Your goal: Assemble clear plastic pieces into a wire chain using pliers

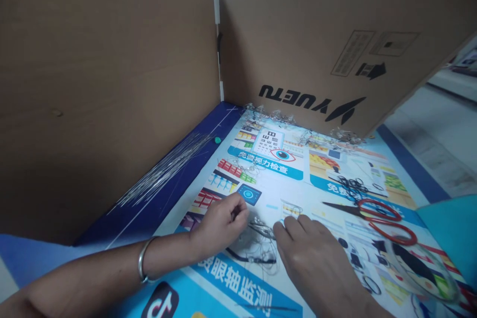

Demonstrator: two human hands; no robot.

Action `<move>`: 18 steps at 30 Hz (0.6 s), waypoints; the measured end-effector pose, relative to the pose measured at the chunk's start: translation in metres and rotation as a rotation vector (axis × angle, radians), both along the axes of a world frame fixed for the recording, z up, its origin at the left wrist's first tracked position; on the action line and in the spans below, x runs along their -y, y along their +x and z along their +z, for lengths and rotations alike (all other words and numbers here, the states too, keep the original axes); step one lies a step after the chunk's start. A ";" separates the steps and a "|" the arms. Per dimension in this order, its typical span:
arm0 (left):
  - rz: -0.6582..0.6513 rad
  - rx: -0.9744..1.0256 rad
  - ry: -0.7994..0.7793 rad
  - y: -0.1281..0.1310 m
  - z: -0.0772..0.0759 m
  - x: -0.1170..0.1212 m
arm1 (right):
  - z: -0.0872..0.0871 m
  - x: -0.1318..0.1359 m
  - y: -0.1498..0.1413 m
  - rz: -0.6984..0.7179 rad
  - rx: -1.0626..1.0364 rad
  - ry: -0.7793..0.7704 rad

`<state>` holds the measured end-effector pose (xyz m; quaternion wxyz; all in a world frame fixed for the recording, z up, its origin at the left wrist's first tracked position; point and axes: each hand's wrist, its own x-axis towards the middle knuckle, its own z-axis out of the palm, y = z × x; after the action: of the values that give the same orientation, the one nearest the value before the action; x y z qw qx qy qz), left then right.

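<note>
My left hand (223,218), with a metal bangle (142,261) on the wrist, is closed in a pinch near the middle of the printed sheet. What its fingertips hold is too small to make out. My right hand (313,253) is wrapped round small silver pliers (263,229), whose jaws point left toward the left hand; the handles are hidden in the palm. Beneath and between both hands lies a tangle of thin looped wire (266,253). A dark strip (257,260) runs along it.
Red-handled scissors (387,216) lie right of my right hand, below black coils (350,184). A bundle of straight silver wires (164,169) rests at left, near a green lump (217,140). Cardboard panels (298,39) wall the back and left, with clear wire pieces (276,117) along the back.
</note>
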<state>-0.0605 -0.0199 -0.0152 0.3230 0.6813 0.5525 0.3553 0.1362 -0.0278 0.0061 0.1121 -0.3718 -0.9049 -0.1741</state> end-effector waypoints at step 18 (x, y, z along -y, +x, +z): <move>0.010 0.130 -0.045 -0.005 -0.004 -0.002 | -0.001 -0.001 -0.016 -0.082 0.013 -0.050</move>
<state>-0.0656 -0.0177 -0.0196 0.3714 0.6467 0.5416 0.3879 0.1206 -0.0269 0.0054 0.0896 -0.4100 -0.8938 -0.1583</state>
